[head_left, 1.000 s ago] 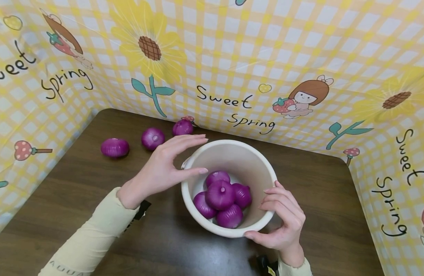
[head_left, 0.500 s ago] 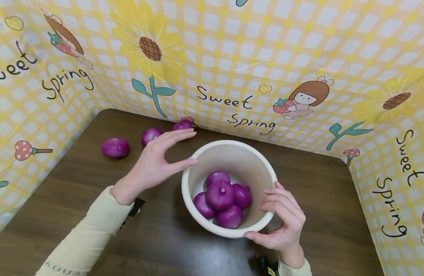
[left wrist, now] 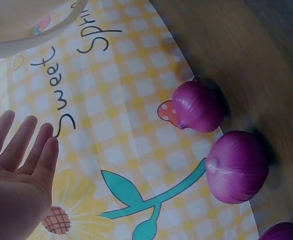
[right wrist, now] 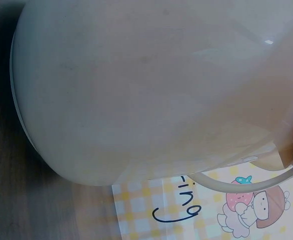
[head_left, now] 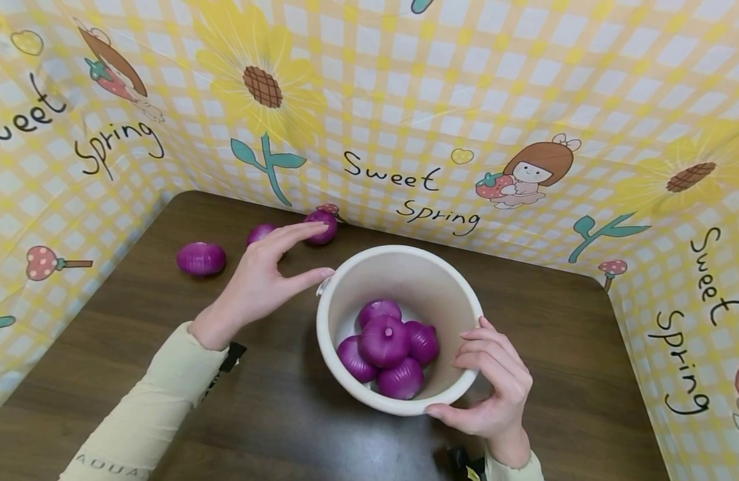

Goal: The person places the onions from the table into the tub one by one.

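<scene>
Several purple onions [head_left: 383, 341] lie piled in a cream bucket [head_left: 417, 274]. My right hand [head_left: 496, 381] grips the bucket's right rim, its thumb at the front and its fingers over the edge; the bucket's outer wall [right wrist: 146, 90] fills most of the right wrist view. Left of the bucket, my left hand [head_left: 252, 280] hovers with fingers extended and nothing held. From the head its fingers overlap a middle onion [head_left: 260, 234], partly hidden, and the far onion [head_left: 323, 227]. A third onion [head_left: 201, 258] sits farther left. The left wrist view shows the left hand [left wrist: 21, 180] apart from the onions [left wrist: 199, 106].
The dark wooden table [head_left: 273, 414] is bordered by a yellow checked cloth [head_left: 375, 87] at the back and both sides. Against that cloth, the bucket's handle [right wrist: 246, 186] curves away in the right wrist view.
My left hand has moved left, away from over the bucket's rim, and now overlaps the back onions in view. The right hand and the bucket have stayed put.
</scene>
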Demonstrator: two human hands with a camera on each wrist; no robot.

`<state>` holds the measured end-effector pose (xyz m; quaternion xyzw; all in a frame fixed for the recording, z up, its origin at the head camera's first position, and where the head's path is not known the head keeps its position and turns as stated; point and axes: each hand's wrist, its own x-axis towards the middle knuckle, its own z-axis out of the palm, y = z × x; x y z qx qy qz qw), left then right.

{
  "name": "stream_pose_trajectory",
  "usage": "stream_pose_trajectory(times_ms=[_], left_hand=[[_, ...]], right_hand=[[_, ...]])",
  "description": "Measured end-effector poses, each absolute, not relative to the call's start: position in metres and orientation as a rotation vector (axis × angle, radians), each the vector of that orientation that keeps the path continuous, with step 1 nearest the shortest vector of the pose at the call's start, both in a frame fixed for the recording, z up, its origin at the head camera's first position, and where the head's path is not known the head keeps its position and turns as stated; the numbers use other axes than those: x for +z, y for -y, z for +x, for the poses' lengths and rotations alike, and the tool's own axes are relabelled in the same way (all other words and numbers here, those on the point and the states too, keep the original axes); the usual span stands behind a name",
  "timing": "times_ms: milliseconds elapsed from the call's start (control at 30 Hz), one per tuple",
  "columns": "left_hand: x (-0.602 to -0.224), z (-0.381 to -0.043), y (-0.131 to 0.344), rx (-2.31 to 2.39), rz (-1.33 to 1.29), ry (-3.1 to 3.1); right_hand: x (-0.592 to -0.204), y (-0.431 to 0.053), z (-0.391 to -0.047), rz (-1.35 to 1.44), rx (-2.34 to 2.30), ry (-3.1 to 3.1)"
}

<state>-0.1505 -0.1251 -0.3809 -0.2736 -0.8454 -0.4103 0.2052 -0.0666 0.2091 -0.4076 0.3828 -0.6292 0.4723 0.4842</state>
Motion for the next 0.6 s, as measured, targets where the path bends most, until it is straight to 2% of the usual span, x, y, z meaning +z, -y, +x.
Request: stream_pose_trajectory(times_ms=[600], left_hand=[[-0.388,-0.159,0.138,-1.147,-0.660,2.346]], right_hand=[[-0.407,-0.210,-0.067,0.931,1.135,1.536]])
